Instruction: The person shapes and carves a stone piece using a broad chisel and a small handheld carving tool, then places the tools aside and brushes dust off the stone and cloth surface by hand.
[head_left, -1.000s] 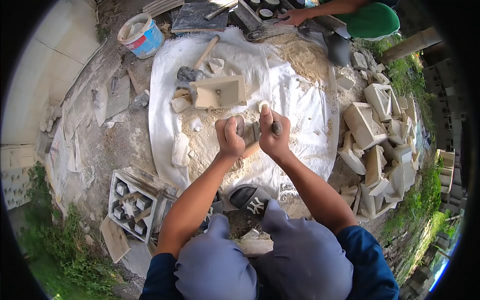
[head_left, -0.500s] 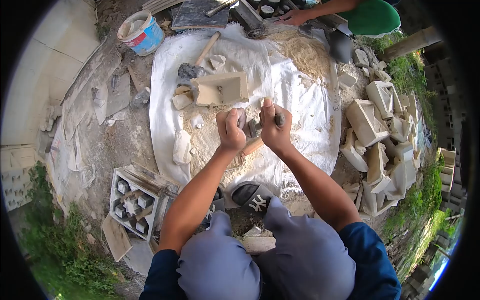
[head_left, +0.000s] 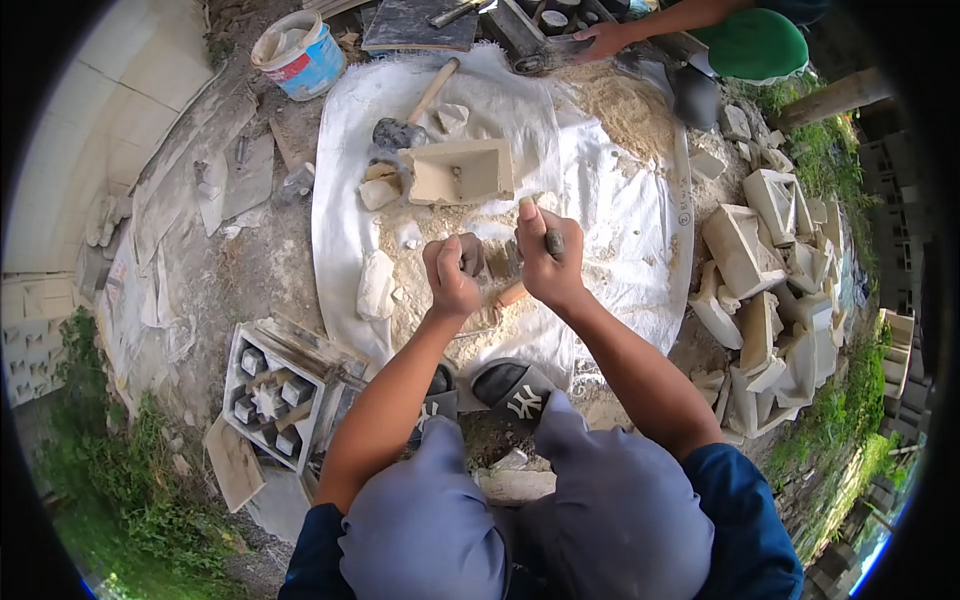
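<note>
My right hand (head_left: 552,262) is a fist around a dark, rounded handle (head_left: 554,243), its thumb pointing away from me. To its left, my left hand (head_left: 455,278) is closed too; a dark edge shows at its fingers, but what it grips is mostly hidden. A brown-grey, flat-sided piece (head_left: 499,259) sits between the fists; I cannot tell whether it joins what they hold. Below it, an orange-brown wooden handle (head_left: 511,294) lies over the crumbs. Just beyond my hands stands a pale, open box-shaped block (head_left: 458,172) with a hollow inside.
A mallet (head_left: 402,132), pale chunks (head_left: 376,285) and a sand heap (head_left: 628,115) lie on the white sheet (head_left: 345,135). Broken castings (head_left: 742,248) pile up at right. A bucket (head_left: 299,57) stands far left, a mould (head_left: 272,395) near left. Another person's hand (head_left: 600,40) is at the top.
The view has shifted, so the surroundings appear slightly further right. My left hand sits a little lower, its knuckles turned. Both fists stay closed.
</note>
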